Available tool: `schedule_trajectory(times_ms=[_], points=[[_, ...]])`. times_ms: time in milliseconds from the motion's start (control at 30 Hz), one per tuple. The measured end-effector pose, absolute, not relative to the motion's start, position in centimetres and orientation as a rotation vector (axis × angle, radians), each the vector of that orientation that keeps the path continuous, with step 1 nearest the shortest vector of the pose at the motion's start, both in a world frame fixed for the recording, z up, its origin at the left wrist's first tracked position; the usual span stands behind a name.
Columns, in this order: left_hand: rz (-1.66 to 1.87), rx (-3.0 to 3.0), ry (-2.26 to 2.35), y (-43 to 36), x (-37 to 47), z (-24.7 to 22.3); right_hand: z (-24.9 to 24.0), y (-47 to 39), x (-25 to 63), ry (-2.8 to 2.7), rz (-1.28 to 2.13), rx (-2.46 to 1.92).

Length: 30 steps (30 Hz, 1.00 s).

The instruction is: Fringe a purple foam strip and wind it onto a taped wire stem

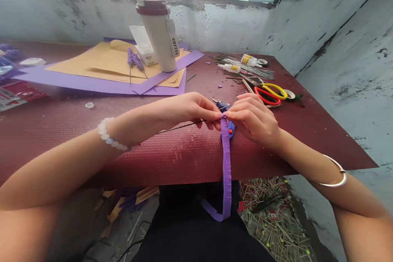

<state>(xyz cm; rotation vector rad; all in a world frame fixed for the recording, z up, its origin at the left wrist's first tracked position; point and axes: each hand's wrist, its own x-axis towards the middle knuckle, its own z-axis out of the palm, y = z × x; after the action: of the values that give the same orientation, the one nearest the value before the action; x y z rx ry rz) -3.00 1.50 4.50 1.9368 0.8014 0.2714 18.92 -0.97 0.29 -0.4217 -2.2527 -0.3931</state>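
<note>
Above the table's front part, my left hand (204, 110) pinches a thin dark stem (181, 126) that points down to the left. My right hand (253, 118) is closed on the upper end of a long purple paper strip (226, 159), right at the stem's tip. The fingertips of both hands nearly meet there. From them the strip hangs over the table edge, and its lower end curls to the left over the dark clothing. Behind the fingers lies a blue tool (231, 129) with a red part, partly hidden by the strip and my right hand.
A white coffee cup (158, 37) stands on purple and tan paper sheets (107, 65), beside small purple flowers (134, 59). Red and yellow scissors (270, 93), glue bottles (250, 60) and loose wires (260, 73) lie at the back right. A wall borders the table.
</note>
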Motion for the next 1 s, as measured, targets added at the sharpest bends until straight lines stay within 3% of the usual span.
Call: schedule_trajectory(times_ms=[100,300,533,1000], points=[[0.333,2.012,0.856,1.3,-2.9,4.4,0.6,-1.2,19.0,-2.276,-0.379,-0.479],[0.509,2.381,1.059,-0.3,-2.4,4.8,0.9,-2.0,18.6,-2.302,0.04,-0.742],[0.471,2.649,1.292,-1.4,-1.9,4.5,0.8,-2.3,17.9,-2.27,0.127,-0.856],[0.441,1.976,0.891,1.4,-2.6,4.2,0.6,-2.1,18.3,-2.13,0.163,-0.948]])
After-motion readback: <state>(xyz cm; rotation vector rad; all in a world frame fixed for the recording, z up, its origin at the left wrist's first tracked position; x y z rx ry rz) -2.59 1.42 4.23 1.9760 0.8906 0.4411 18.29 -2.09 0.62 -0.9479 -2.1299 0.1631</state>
